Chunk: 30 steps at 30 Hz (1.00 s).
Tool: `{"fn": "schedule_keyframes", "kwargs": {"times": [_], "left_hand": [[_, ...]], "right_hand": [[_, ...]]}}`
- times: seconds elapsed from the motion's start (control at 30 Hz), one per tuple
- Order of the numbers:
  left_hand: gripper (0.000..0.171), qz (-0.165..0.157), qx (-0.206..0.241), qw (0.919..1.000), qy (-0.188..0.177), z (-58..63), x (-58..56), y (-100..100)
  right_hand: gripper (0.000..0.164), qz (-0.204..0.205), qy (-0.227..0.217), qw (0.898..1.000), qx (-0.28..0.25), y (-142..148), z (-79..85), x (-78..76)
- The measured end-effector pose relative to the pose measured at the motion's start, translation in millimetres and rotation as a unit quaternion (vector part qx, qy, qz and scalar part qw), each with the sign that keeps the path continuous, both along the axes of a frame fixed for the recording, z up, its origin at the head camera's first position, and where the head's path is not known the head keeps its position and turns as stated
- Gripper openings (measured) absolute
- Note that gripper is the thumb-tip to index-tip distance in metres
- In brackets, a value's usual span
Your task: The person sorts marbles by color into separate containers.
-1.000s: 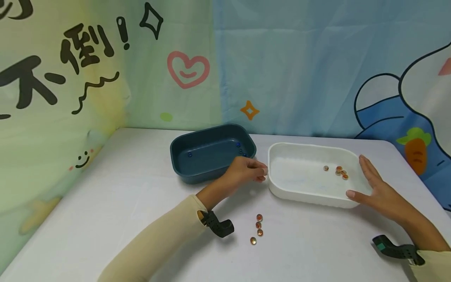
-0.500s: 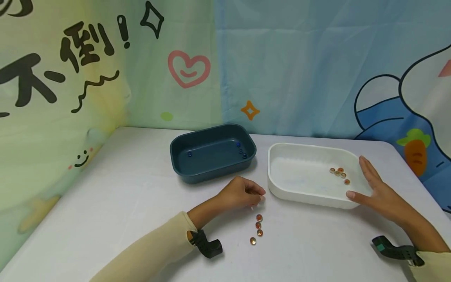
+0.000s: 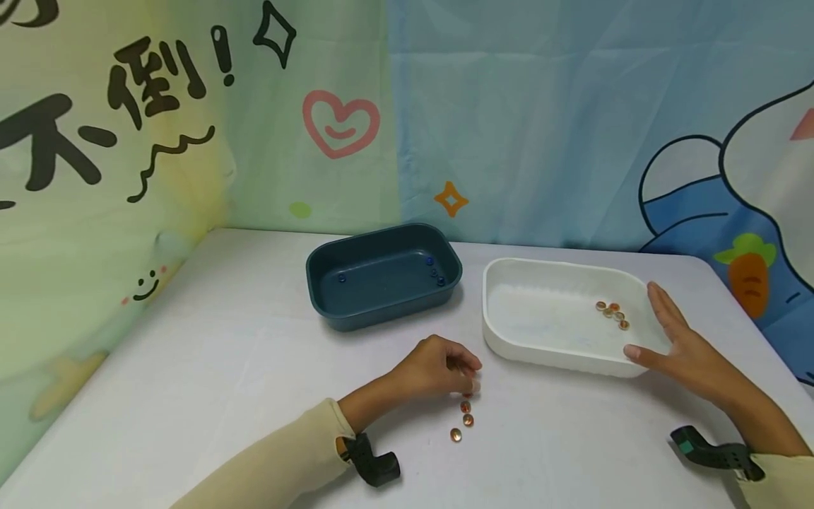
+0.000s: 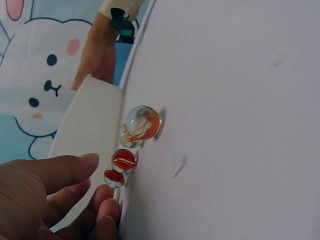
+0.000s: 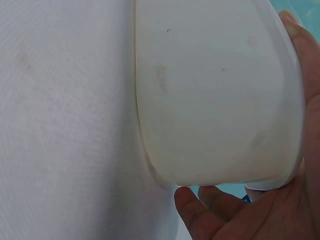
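Note:
In the head view, my left hand (image 3: 439,369) is low over the table, its bent fingers at a short line of orange-and-clear glass marbles (image 3: 468,420). The left wrist view shows the thumb and fingers apart, beside a red-swirled marble (image 4: 116,177). A larger clear marble with orange swirls (image 4: 142,122) sits farther along. My right hand (image 3: 689,353) rests on the right end of a white tray (image 3: 534,357), thumb over the near rim and fingers extended along the end. Several orange-and-clear marbles (image 3: 613,308) lie inside this tray.
A dark teal tray (image 3: 375,318) stands at the back, left of the white one, with several small blue marbles (image 3: 441,281) inside. A printed cloth backdrop (image 3: 540,141) hangs behind the white table (image 3: 267,339).
My left hand has moved from the white tray's left end down toward the front, over the row's far marble. The marbles inside the white tray have rolled and settled. My right hand stays put.

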<state>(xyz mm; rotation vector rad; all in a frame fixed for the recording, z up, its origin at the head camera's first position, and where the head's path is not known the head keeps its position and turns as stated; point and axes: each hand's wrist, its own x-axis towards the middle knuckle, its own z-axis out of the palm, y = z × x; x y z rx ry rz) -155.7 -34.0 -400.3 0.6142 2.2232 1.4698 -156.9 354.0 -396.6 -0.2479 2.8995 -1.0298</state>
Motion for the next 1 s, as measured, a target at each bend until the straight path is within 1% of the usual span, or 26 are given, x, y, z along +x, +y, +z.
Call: {"fn": "schedule_keyframes", "kwargs": {"times": [0.1, 0.2, 0.23, 0.33, 0.37, 0.47, 0.57, 0.67, 0.73, 0.8, 1.0], "left_hand": [[0.019, -0.015, -0.027, 0.9989, 0.035, -2.4, 0.7, 0], [0.018, -0.024, -0.06, 0.9947, 0.08, -3.6, 1.5, 0], [0.018, -0.023, -0.07, 0.9927, 0.095, -3.2, 1.9, -1], [0.019, -0.011, -0.09, 0.988, 0.125, -1.8, 3.0, -3], [0.018, -0.006, -0.095, 0.9864, 0.133, -1.2, 3.3, -4], [0.018, 0.003, -0.103, 0.9849, 0.14, -0.4, 3.8, -6], [0.019, -0.003, -0.108, 0.9814, 0.158, -0.7, 4.0, -8], [0.019, -0.011, -0.118, 0.975, 0.188, -1.3, 4.1, -9], [0.018, -0.012, -0.121, 0.9718, 0.202, -1.8, 3.6, -10], [0.016, -0.005, -0.119, 0.9735, 0.195, -2.2, 2.7, -10], [0.015, 0.021, -0.092, 0.9844, 0.149, 0.1, -0.7, -12]], "right_hand": [[0.107, 0.001, 0.001, 1.0, -0.002, 0, -0.7, 0.4], [0.107, 0.003, 0.002, 1.0, -0.005, 0, -1.1, 0.3], [0.107, 0.004, 0.002, 1.0, -0.006, 0, -1.1, 0.2], [0.107, 0.005, 0.002, 1.0, -0.005, 0, -1.0, 0.2], [0.107, 0.004, 0.002, 1.0, -0.004, 0, -0.9, 0.2], [0.108, 0.002, 0.002, 1.0, -0.002, 1, -0.5, 0.2], [0.108, 0.002, 0.001, 1.0, -0.002, 1, -0.4, 0.0], [0.108, 0.001, 0.0, 1.0, -0.001, 1, -0.9, -0.3], [0.108, -0.001, -0.002, 1.0, -0.001, 1, -1.3, -0.4], [0.108, -0.003, -0.003, 1.0, 0.0, 0, -1.6, -0.4], [0.107, -0.004, -0.003, 1.0, 0.001, 0, 0.0, 0.3]]}}
